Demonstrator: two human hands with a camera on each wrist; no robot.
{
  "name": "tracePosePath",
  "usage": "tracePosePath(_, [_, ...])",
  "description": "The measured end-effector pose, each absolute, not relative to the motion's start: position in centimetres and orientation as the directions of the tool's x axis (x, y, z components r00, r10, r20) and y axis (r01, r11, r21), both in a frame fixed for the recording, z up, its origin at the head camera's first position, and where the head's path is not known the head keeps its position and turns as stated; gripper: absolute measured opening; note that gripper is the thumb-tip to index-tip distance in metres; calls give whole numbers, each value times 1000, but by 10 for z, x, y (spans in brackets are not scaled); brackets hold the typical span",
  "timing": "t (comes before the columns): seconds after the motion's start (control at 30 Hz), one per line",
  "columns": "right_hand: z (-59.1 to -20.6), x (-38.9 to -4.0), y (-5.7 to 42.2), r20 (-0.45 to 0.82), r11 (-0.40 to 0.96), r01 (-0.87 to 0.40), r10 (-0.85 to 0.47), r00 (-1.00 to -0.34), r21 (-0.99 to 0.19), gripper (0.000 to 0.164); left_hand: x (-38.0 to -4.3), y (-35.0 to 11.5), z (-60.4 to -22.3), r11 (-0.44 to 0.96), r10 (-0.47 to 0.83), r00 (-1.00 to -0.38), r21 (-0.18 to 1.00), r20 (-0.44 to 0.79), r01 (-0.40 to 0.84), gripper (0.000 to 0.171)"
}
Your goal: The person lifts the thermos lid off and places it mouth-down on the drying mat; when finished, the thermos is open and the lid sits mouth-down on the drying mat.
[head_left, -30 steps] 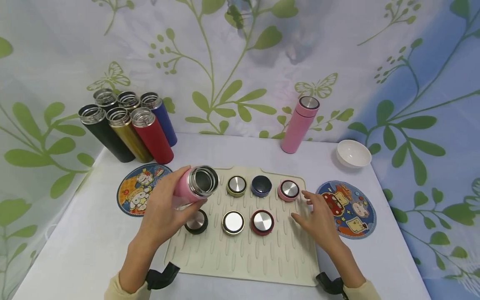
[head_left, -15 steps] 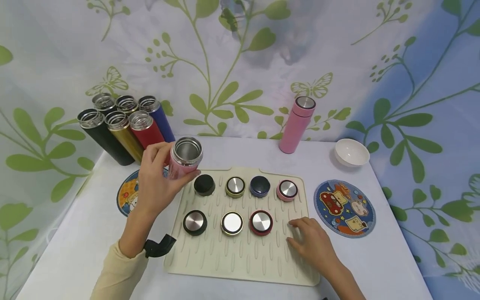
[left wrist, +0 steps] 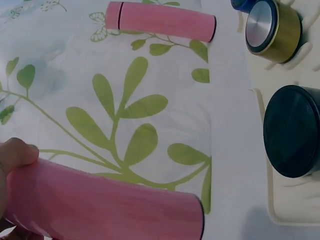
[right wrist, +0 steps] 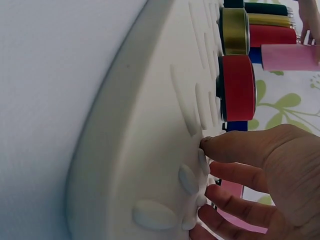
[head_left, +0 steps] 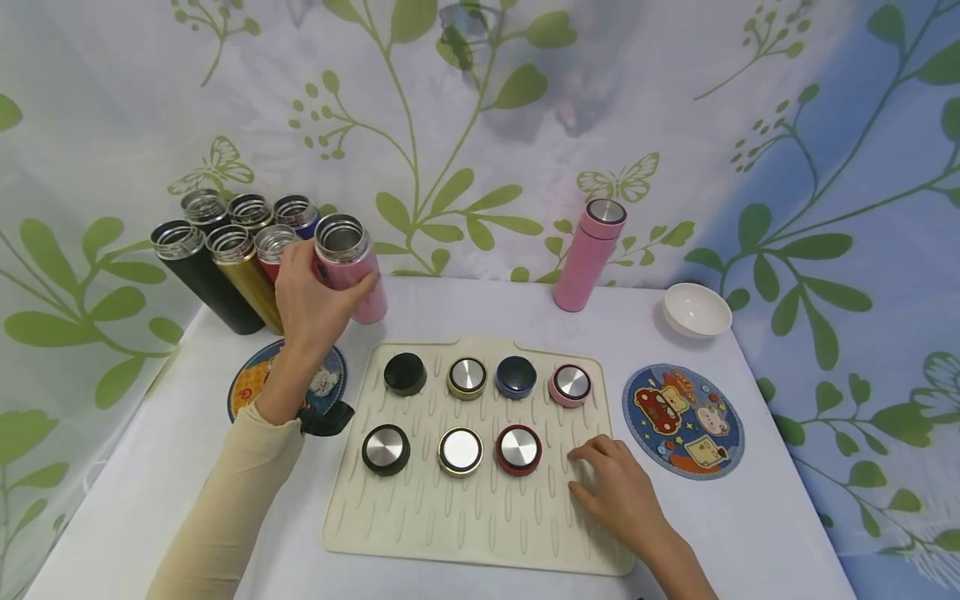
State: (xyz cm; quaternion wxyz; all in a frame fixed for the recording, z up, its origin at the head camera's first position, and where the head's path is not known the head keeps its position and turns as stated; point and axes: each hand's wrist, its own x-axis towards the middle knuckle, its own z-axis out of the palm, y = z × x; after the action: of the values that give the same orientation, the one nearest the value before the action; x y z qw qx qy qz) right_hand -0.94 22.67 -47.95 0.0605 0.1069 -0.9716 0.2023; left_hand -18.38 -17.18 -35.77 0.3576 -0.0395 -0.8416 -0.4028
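My left hand (head_left: 306,300) grips a lidless pink thermos bottle (head_left: 358,287) near its top, thumb on the near side. The bottle is upright beside the cluster of lidless bottles at the back left. In the left wrist view its pink body (left wrist: 120,202) fills the bottom. My right hand (head_left: 618,492) rests on the right part of the cream mat (head_left: 450,525), fingers loosely bent and holding nothing; its fingertips (right wrist: 207,142) touch the ridged surface. The red lid (head_left: 518,449) is the lid nearest to it. A pink lid (head_left: 570,385) lies farther back.
Black, gold and blue lids (head_left: 516,377) also lie on the mat. Black, gold (head_left: 243,271), red and blue lidless bottles stand at the back left. A lidded pink thermos (head_left: 590,257) and a white bowl (head_left: 696,310) are at the back right. Round cartoon placemats (head_left: 682,421) flank the mat.
My left hand has carried the lidless pink bottle from over the mat back and left to the bottle cluster. The right hand has drawn back from beside the pink lid onto the mat.
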Motion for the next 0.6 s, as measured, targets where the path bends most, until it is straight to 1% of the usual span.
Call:
tracePosePath(0.37, [-481, -11, 225, 155, 897, -220, -172, -973, -383, 35, -223, -175, -378, 668, -302, -756, 695, 580, 266, 68])
tracePosePath(0.6, [-482, -12, 224, 175, 897, -231, -175, -969, -378, 35, -240, -169, -382, 668, -307, -767, 701, 564, 248, 71])
